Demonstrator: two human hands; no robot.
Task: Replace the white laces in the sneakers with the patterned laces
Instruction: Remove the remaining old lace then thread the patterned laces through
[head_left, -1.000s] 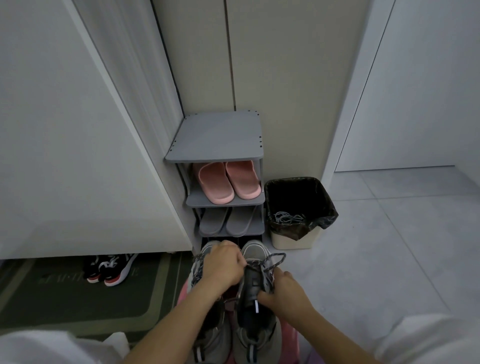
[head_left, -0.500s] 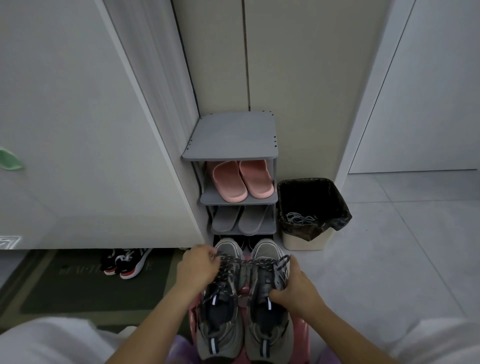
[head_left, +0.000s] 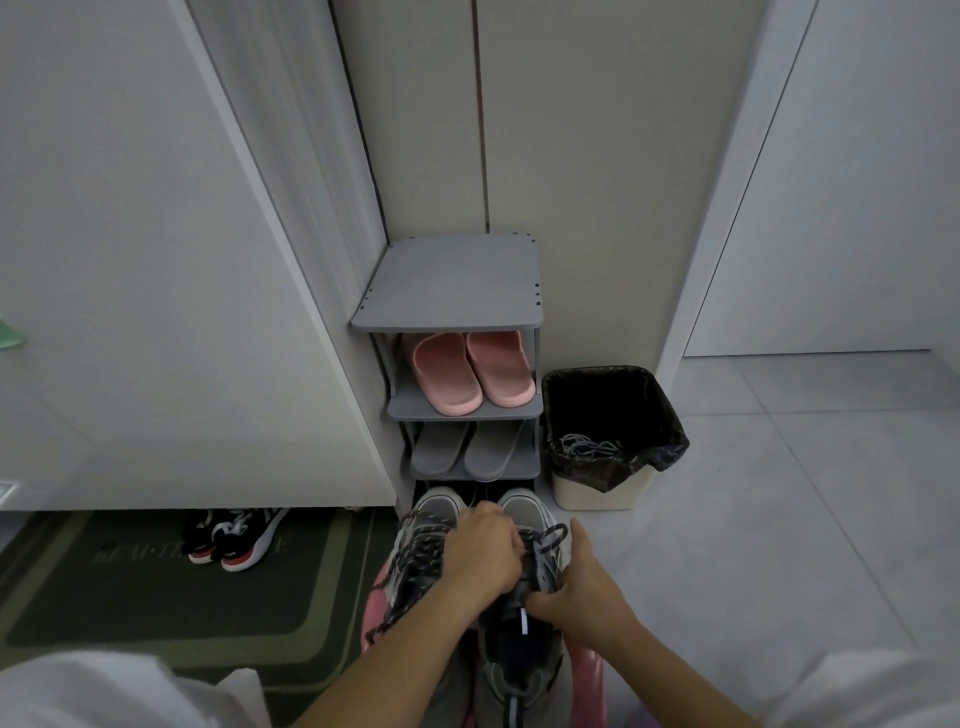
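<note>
Both sneakers (head_left: 431, 525) are relaced, white laces (head_left: 587, 446) binned at two o'clock; patterned laces (head_left: 546, 538) are clenched by left hand (head_left: 483, 556), right sneaker (head_left: 519, 670) by right hand (head_left: 584, 597).

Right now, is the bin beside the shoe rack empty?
Not empty: a tangle of pale laces lies inside the black-lined bin.

**White cloth, bare forearms**

Two forearms (head_left: 405, 649) are uncovered along all that shows, down to the left hand (head_left: 480, 553) and the right hand (head_left: 582, 592). Pale white cloth (head_left: 88, 691) fills both lower corners, soft and creased, with a folded edge on the left side. Whether it is sleeve or trouser leg cannot be told.
</note>
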